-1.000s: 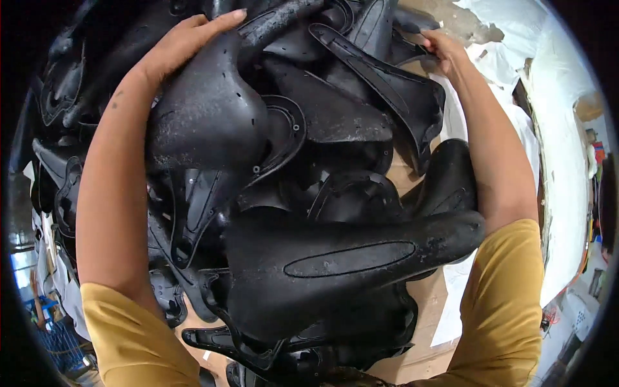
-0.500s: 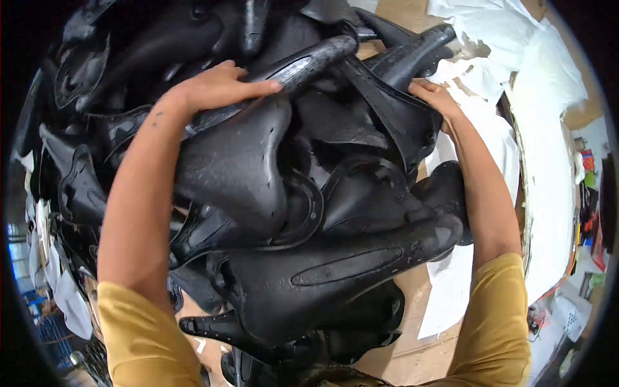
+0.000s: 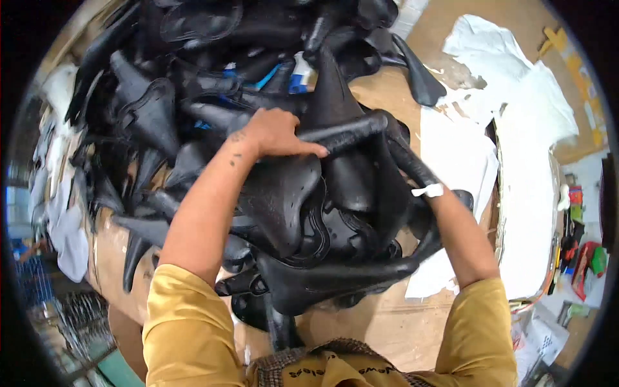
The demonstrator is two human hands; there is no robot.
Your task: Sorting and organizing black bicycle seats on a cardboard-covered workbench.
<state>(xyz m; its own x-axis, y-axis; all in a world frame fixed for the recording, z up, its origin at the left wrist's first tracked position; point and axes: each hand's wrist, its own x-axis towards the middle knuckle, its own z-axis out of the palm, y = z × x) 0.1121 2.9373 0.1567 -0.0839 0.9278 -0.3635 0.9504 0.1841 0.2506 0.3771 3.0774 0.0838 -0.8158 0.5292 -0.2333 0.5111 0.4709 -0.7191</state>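
Note:
A heaped bundle of black moulded pieces shaped like bicycle saddle covers lies between my arms. My left hand [image 3: 274, 132] is bent over the top of one saddle cover [image 3: 280, 200], its thumb stretched to the right and its fingertips out of sight on the far side. A narrow nose of another cover [image 3: 351, 132] runs just past that thumb. My right hand reaches behind the bundle's right side, by a long dark cover edge [image 3: 412, 161]; its fingers are hidden. Nearest me, a wide saddle cover [image 3: 322, 284] lies on its side.
More black covers [image 3: 151, 119] pile up at the far left, with blue bits among them. White sheets [image 3: 445, 245] lie on brown cardboard [image 3: 380, 322] at the right. One cover [image 3: 419, 74] lies apart at the far right. Coloured small items [image 3: 587, 264] stand beyond the right edge.
The view has drawn back, showing more of the surroundings. The bundle stands farther apart from the pile behind it. My right hand has slipped out of sight behind the covers.

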